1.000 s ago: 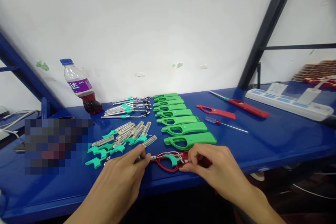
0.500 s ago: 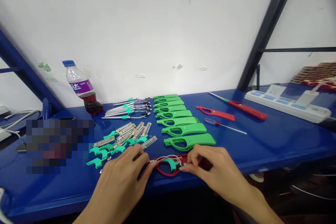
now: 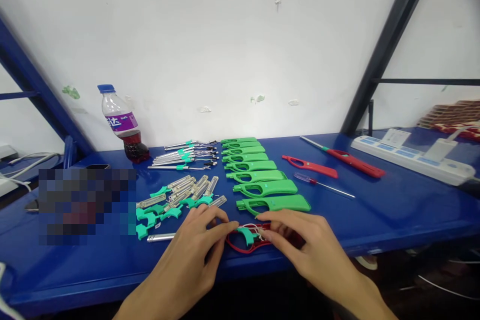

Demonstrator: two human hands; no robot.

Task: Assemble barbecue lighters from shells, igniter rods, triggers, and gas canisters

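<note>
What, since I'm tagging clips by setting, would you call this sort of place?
Probably a hand-assembly bench, perhaps in a small workshop: an open red shell has a teal part in it, green shells lie in a row behind, and a screwdriver rests to the right.

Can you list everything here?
Bottle: one, clear, left
Metal rods: several, silver, back
Nearest rod: one, silver, front
Plastic tubes: many, transparent, left
Curved pieces: several, teal, left
Casings: about eight, green, centre
Loose casing: one, red, right
Long lighter: one, red, right
Screwdriver: one, purple, right
Power strip: one, white, right
Frame bars: several, blue and dark, sides
Table: one, blue, beneath
Wall: one, white, behind
Held casing: one, red, front
Left hand: one, bare, front
Right hand: one, bare, front
</note>
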